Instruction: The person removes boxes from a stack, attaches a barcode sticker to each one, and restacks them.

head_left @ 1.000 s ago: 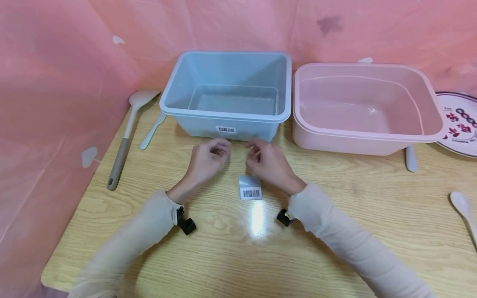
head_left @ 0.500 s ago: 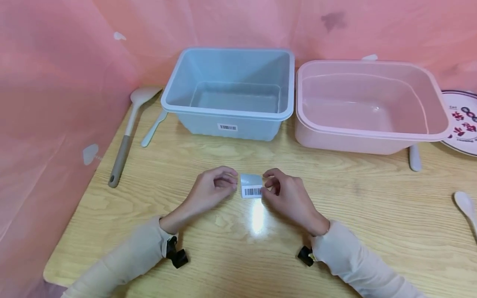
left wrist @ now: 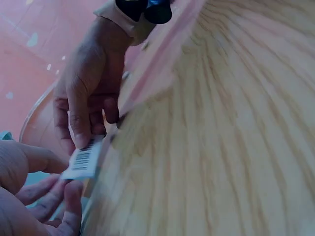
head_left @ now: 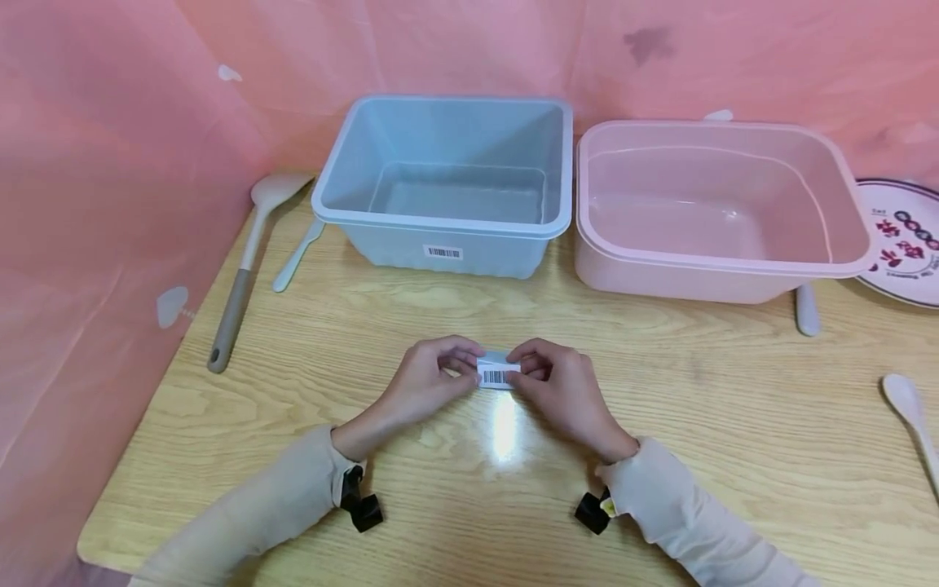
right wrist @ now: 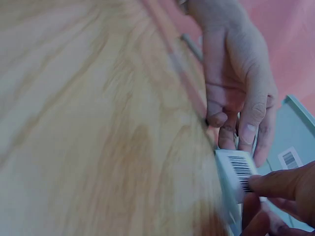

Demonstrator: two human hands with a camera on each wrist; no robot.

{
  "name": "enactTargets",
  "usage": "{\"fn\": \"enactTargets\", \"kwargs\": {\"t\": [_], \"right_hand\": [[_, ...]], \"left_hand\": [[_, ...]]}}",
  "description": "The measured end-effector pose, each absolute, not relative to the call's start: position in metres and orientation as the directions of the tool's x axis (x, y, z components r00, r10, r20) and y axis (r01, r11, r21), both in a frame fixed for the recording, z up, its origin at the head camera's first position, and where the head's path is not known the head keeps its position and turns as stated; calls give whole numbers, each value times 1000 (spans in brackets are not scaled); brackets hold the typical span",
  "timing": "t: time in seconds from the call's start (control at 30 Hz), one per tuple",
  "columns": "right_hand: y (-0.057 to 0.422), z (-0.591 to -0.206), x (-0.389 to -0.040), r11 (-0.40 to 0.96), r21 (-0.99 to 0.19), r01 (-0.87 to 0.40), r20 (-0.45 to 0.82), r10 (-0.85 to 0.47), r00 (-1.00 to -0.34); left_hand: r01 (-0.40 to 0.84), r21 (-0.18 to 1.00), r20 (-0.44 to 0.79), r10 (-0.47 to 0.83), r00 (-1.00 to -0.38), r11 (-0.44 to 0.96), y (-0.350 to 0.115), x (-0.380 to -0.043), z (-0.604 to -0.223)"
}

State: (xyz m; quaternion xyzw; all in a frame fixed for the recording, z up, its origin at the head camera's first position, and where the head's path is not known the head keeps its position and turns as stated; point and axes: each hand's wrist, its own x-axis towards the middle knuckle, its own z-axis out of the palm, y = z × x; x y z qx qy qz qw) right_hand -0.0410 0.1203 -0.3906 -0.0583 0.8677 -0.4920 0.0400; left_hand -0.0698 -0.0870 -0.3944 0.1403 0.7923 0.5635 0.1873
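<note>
A small flat pale-blue square [head_left: 497, 376] with a white barcode label lies between both hands near the middle of the table. My left hand [head_left: 433, 373] pinches its left edge between thumb and fingers. On the opposite edge, my right hand [head_left: 563, 390] pinches it, the thumb lying over part of the barcode, as the right wrist view shows. The square [right wrist: 237, 172] looks tilted up, its label facing me. Behind the hands stands a light-blue plastic bin [head_left: 440, 220] with a barcode sticker of its own on the front wall.
A pink plastic bin [head_left: 722, 267] stands right of the blue one, with a patterned plate [head_left: 910, 244] beyond it. At left lie a long-handled spoon [head_left: 242, 285] and a pale-green knife [head_left: 297, 259]. A grey handle [head_left: 807, 311] and a white spoon [head_left: 907, 408] lie at right.
Both hands have come back from the blue bin's front to the small square. They now hold its two sides, and its far part looks tipped up from lying flat.
</note>
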Motion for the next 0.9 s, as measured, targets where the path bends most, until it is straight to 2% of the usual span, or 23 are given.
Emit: {"fn": "enactTargets", "kwargs": {"t": [0.23,0.37,0.43,0.53,0.63,0.7,0.8,0.9], "right_hand": [[120,-385,-37,294,-956,-6,-15,-68,-998],[121,-378,-33,303,-952,-34,9,-83,-996],[122,-374,-30,397,-910,-116,77,-112,-991],[125,-365,-29,539,-787,-300,256,-157,-954],[125,-356,-29,596,-642,-482,454,-210,-866],[123,-351,-30,595,-568,-569,536,-257,-804],[121,-348,-28,613,-476,-630,596,-302,-744],[120,-350,-27,637,-450,-627,600,-304,-740]], "left_hand": [[-52,988,-103,377,-920,145,-80,-68,-383],[-36,996,-63,365,-929,81,-76,-66,-377],[-19,998,-41,364,-931,64,-74,-64,-374],[7,998,-17,360,-933,64,-71,-63,-368],[23,997,-4,367,-930,67,-68,-62,-365],[30,997,1,379,-925,70,-67,-62,-364],[31,997,1,399,-917,68,-65,-60,-364],[18,998,-11,403,-915,68,-64,-59,-362]]}}
